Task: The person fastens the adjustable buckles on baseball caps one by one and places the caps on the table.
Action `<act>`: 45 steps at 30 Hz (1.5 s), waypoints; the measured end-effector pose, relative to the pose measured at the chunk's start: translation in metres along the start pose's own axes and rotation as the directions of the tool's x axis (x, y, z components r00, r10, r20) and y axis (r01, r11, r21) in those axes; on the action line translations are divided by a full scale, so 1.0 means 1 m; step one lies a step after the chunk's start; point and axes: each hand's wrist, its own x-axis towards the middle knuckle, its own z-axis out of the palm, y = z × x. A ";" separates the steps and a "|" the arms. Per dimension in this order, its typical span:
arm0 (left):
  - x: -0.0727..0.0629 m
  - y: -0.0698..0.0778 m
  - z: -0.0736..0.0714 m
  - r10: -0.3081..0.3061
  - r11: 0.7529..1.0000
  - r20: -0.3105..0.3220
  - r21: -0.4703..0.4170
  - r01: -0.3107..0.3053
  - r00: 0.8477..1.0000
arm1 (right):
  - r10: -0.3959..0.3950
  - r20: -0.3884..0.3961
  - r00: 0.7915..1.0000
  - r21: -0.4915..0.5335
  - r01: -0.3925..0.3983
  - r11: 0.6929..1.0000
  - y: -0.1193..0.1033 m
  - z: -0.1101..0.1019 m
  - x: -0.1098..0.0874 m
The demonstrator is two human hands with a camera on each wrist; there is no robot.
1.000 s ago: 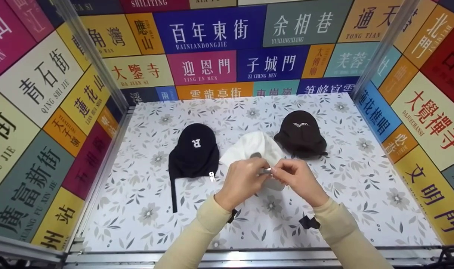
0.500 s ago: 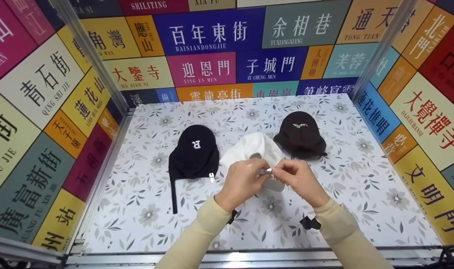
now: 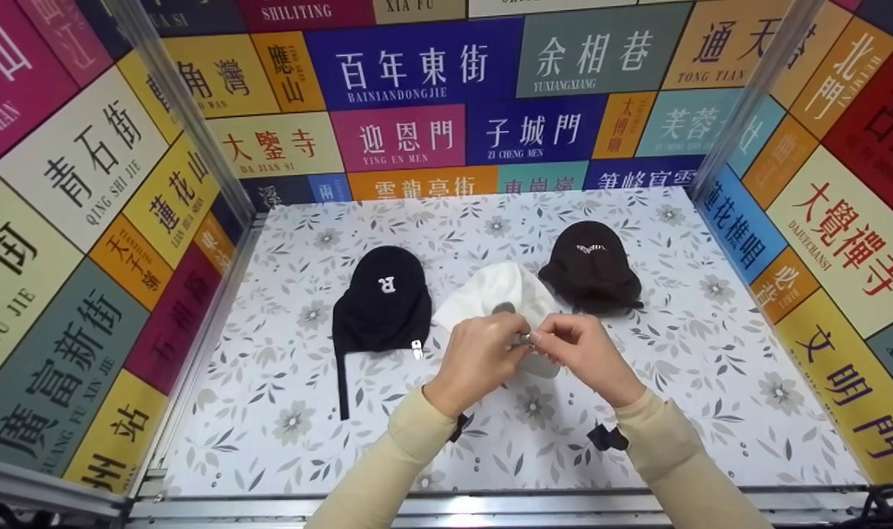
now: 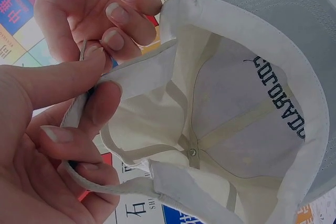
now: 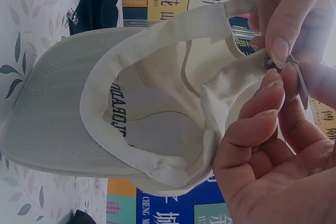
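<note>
Both hands hold a white cap by the strap at its back, lifted with the inside of its crown toward the wrist cameras. Dark lettering shows inside the crown. The left hand pinches the strap between thumb and finger, the strap looping on past its other fingers. The right hand pinches the strap by a small clasp, close against the left fingertips. A loose strap end sticks out past the fingers. Fingertips partly cover the clasp, so how the strap runs through it is unclear.
A black cap with a white letter lies to the left, its strap hanging loose and a metal clasp beside it. At the right rear sits a dark brown cap. Colourful sign-covered panels wall the floral table.
Both hands stay in nearly the same place. The right fingertips have shifted very slightly toward the left hand at the clasp. The other caps have not moved.
</note>
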 end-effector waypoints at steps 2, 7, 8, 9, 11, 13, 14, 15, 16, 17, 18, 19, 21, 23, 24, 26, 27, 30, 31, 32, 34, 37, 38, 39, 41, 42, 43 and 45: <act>0.000 0.000 0.000 -0.005 1.000 0.006 0.000 0.005 1.000 | -0.002 0.002 1.000 0.000 0.002 1.000 0.000 0.001 0.000; -0.001 0.001 0.001 -0.010 1.000 0.014 0.005 0.010 1.000 | 0.001 0.006 1.000 0.001 -0.001 1.000 0.002 0.001 -0.001; -0.002 0.000 0.001 -0.009 1.000 0.013 0.005 0.009 1.000 | 0.002 0.007 1.000 0.001 -0.002 1.000 0.002 0.002 -0.001; -0.002 0.000 0.001 -0.009 1.000 0.012 0.006 0.008 1.000 | 0.002 0.008 1.000 0.000 -0.002 1.000 0.002 0.001 -0.001; -0.002 0.000 0.002 -0.006 1.000 0.010 0.005 0.006 1.000 | 0.000 0.009 1.000 0.000 0.000 1.000 0.003 0.001 -0.001; -0.002 -0.001 0.002 -0.004 1.000 0.008 0.006 0.004 1.000 | -0.003 0.009 1.000 0.000 0.003 1.000 0.004 0.001 -0.001; -0.002 -0.001 0.002 -0.002 1.000 0.008 0.007 0.002 1.000 | -0.005 0.010 1.000 0.001 0.005 1.000 0.004 0.001 -0.001; -0.001 -0.001 0.002 -0.001 1.000 0.007 0.006 0.001 1.000 | -0.007 0.010 1.000 0.002 0.006 1.000 0.004 0.001 -0.001; -0.001 -0.001 0.001 0.001 1.000 0.007 0.005 -0.001 1.000 | -0.007 0.009 1.000 0.001 0.007 1.000 0.005 0.001 -0.001; -0.001 -0.001 0.001 0.003 1.000 0.007 0.006 -0.003 1.000 | -0.008 0.008 1.000 0.001 0.008 1.000 0.004 0.001 0.000; -0.001 -0.001 0.001 0.004 1.000 0.005 0.006 -0.004 1.000 | -0.011 0.007 1.000 0.002 0.011 1.000 0.004 0.001 0.000; 0.000 -0.001 0.001 0.007 1.000 0.004 0.006 -0.007 1.000 | -0.013 0.005 1.000 0.001 0.013 1.000 0.004 0.000 0.000; 0.000 -0.002 0.001 0.010 1.000 -0.002 0.007 -0.010 1.000 | -0.013 0.000 1.000 0.000 0.013 1.000 0.004 0.000 0.001; 0.000 -0.001 0.001 0.013 1.000 -0.008 0.009 -0.013 1.000 | -0.012 -0.006 1.000 -0.005 0.012 1.000 0.004 0.000 0.001; 0.000 -0.001 0.001 0.015 1.000 -0.011 0.011 -0.015 1.000 | -0.014 -0.009 1.000 -0.008 0.013 1.000 0.004 0.000 0.001; 0.001 -0.001 0.001 0.014 1.000 -0.015 0.012 -0.014 1.000 | -0.015 -0.012 1.000 -0.009 0.015 1.000 0.005 0.000 0.001; 0.000 -0.001 0.001 0.013 1.000 -0.014 0.012 -0.012 1.000 | -0.016 -0.013 1.000 -0.009 0.016 1.000 0.005 0.000 0.001; 0.000 -0.001 0.001 0.006 1.000 -0.005 0.007 -0.006 1.000 | -0.019 -0.014 1.000 -0.008 0.019 1.000 0.006 -0.001 0.000; 0.000 -0.001 0.001 0.004 1.000 -0.003 0.004 -0.004 1.000 | -0.019 -0.014 1.000 -0.008 0.019 1.000 0.005 -0.001 -0.001; 0.000 -0.001 0.001 0.002 1.000 -0.001 0.001 -0.002 1.000 | -0.018 -0.015 1.000 -0.010 0.018 1.000 0.005 -0.001 -0.001; 0.000 -0.001 0.000 0.004 1.000 -0.001 -0.003 -0.004 1.000 | -0.018 -0.016 1.000 -0.010 0.018 1.000 0.005 -0.001 -0.001; 0.001 -0.001 0.000 0.009 1.000 -0.005 -0.002 -0.009 1.000 | -0.024 -0.017 1.000 -0.009 0.024 1.000 0.004 -0.002 0.000; 0.002 -0.001 0.000 0.011 1.000 -0.006 -0.001 -0.011 1.000 | -0.026 -0.017 1.000 -0.009 0.025 1.000 0.004 -0.002 0.000; 0.002 -0.001 0.000 0.013 1.000 -0.006 0.001 -0.013 1.000 | -0.026 -0.017 1.000 -0.009 0.026 1.000 0.004 -0.002 0.001; 0.002 -0.001 0.000 0.014 1.000 -0.004 0.002 -0.014 1.000 | -0.025 -0.018 1.000 -0.015 0.025 1.000 0.004 -0.003 0.001; 0.002 -0.001 0.000 0.014 1.000 -0.003 0.000 -0.014 1.000 | -0.023 -0.020 1.000 -0.020 0.022 1.000 0.003 -0.003 0.001; 0.002 -0.001 0.000 0.014 1.000 -0.003 -0.002 -0.014 1.000 | -0.020 -0.022 1.000 -0.025 0.019 1.000 0.002 -0.002 0.000; 0.002 -0.001 0.000 0.013 1.000 -0.003 -0.007 -0.013 1.000 | -0.021 -0.022 1.000 -0.036 0.020 0.999 0.000 -0.002 0.000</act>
